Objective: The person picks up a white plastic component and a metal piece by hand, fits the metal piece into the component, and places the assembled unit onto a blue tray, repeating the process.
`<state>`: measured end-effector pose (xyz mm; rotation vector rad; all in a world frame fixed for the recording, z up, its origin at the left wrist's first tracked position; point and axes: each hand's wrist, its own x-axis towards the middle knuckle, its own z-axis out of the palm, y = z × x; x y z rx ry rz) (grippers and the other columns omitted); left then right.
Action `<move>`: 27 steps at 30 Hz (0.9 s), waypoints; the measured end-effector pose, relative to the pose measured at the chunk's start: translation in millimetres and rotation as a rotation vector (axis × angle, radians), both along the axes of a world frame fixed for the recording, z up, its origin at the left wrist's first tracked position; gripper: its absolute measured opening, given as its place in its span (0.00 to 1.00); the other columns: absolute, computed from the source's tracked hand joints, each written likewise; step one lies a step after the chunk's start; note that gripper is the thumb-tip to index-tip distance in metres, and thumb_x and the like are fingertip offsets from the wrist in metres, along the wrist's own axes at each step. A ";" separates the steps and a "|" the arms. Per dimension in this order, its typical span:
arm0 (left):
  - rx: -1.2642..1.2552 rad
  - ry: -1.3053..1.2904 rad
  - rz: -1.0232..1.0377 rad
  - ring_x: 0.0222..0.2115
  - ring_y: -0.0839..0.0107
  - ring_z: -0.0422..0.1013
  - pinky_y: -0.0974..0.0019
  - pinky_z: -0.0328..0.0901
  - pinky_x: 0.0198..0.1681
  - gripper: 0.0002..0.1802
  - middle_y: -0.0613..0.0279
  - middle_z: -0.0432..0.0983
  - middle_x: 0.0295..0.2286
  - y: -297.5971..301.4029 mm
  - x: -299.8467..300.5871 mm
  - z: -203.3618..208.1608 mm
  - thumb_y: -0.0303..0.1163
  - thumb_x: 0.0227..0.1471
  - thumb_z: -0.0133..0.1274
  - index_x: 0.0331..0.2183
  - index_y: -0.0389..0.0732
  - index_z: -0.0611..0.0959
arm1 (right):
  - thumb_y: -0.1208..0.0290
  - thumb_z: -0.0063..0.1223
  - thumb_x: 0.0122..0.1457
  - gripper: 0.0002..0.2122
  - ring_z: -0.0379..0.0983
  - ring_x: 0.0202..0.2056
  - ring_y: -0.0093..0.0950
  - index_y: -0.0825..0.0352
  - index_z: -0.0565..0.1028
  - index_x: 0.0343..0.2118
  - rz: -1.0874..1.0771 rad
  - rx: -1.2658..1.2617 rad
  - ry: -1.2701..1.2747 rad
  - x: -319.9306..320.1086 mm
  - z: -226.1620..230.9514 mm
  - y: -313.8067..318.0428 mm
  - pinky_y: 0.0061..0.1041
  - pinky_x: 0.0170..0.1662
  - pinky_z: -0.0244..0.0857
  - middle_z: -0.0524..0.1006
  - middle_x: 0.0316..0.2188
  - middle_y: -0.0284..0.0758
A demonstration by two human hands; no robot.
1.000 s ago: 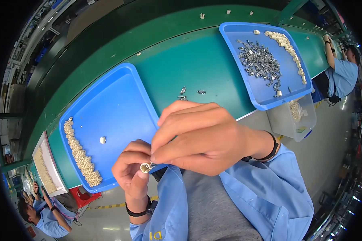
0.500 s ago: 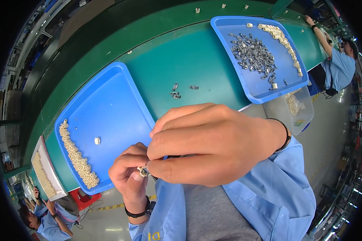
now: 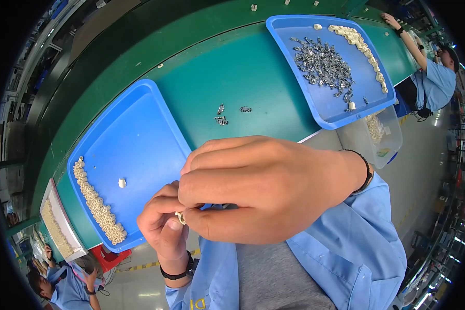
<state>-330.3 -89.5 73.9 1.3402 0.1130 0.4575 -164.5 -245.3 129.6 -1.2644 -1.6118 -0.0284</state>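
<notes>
At far left, a shallow white box (image 3: 68, 228) with straight walls holds a grainy mass of beige pieces (image 3: 56, 230). Below it a co-worker in a light blue shirt (image 3: 70, 289) is bent by the rim of view. Next comes the left tray (image 3: 134, 129), smooth blue plastic with rounded corners; knobbly cream pieces (image 3: 99, 206) pack along its left side, and one short cream cylinder (image 3: 122, 183) lies apart.

The left hand (image 3: 163, 222), just beside this tray, pinches a small, ring-ended cream piece (image 3: 180, 217) between thumb and bent fingers, in front of the chest. Yellow lettering (image 3: 197, 304), cut by the lower edge, marks the blue jacket (image 3: 341, 248). On the smooth green table (image 3: 253, 82) lie small, shiny metal parts (image 3: 221, 121).

The right hand (image 3: 263, 186) has its fingers curled and narrowed against the cream piece; their tips are hidden, so I cannot tell what they grip. Beyond, the right tray (image 3: 325, 98) bears a tiny dark handwritten mark on its rim, a jagged heap of metal parts (image 3: 323, 62) and a curved row of cream cylinders (image 3: 367, 50). Below it sits a clear plastic bin (image 3: 392, 129); further right, another co-worker (image 3: 436, 82) reaches over the table.
</notes>
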 end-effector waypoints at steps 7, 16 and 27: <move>0.083 0.014 0.006 0.30 0.68 0.72 0.65 0.64 0.34 0.18 0.52 0.80 0.31 1.0 3.1 0.5 0.36 0.57 0.56 0.34 0.27 0.84 | 0.82 0.60 0.49 0.07 0.69 0.26 0.32 0.71 0.71 0.23 -0.045 -0.079 -0.068 0.6 1.7 -2.5 0.29 0.32 0.70 0.68 0.26 0.34; 0.056 0.095 -0.047 0.31 0.68 0.73 0.66 0.65 0.35 0.19 0.50 0.80 0.32 4.7 2.0 3.4 0.37 0.58 0.58 0.37 0.26 0.84 | 0.81 0.59 0.49 0.09 0.68 0.25 0.32 0.71 0.68 0.21 -0.067 -0.092 -0.071 -2.9 0.7 -2.9 0.30 0.35 0.73 0.66 0.25 0.35; 0.102 -0.017 -0.081 0.30 0.68 0.70 0.67 0.63 0.33 0.15 0.52 0.78 0.30 7.5 8.3 -1.6 0.28 0.56 0.57 0.38 0.24 0.84 | 0.82 0.59 0.48 0.08 0.68 0.25 0.32 0.71 0.68 0.21 -0.102 -0.119 -0.023 -3.2 0.3 -6.1 0.32 0.38 0.77 0.66 0.26 0.35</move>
